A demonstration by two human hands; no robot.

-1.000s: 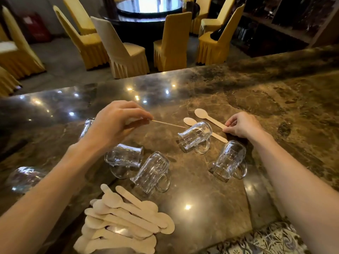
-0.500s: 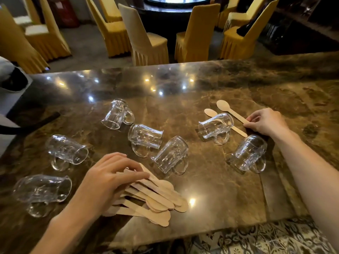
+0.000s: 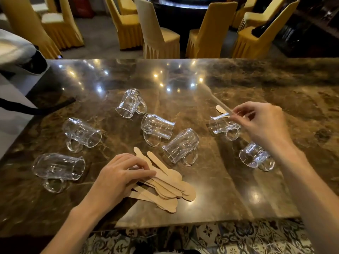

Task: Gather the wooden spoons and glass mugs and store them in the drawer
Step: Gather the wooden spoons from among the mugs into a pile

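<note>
My marble surface (image 3: 238,189) carries seven mugs (image 3: 157,126) on their sides, a spoon pile (image 3: 170,187) near me, and a lone spoon (image 3: 220,109) farther off.

Left hand (image 3: 121,178) is covering the handle ends of the heaped pale flat wooden spoons (image 3: 172,187). Their count is not showing, nor whether the fingers are gripping or only pressing.

Right hand (image 3: 262,123) is pinching one thin wooden spoon (image 3: 220,102). It is showing edge-on and motion-blurred.

A second pale spoon (image 3: 219,109) is lying half hidden behind the clear glass mug (image 3: 222,125).

Grey rounded object (image 3: 16,50) is running off the left edge, unidentifiable.

Both forearms are running off the bottom edge.
</note>
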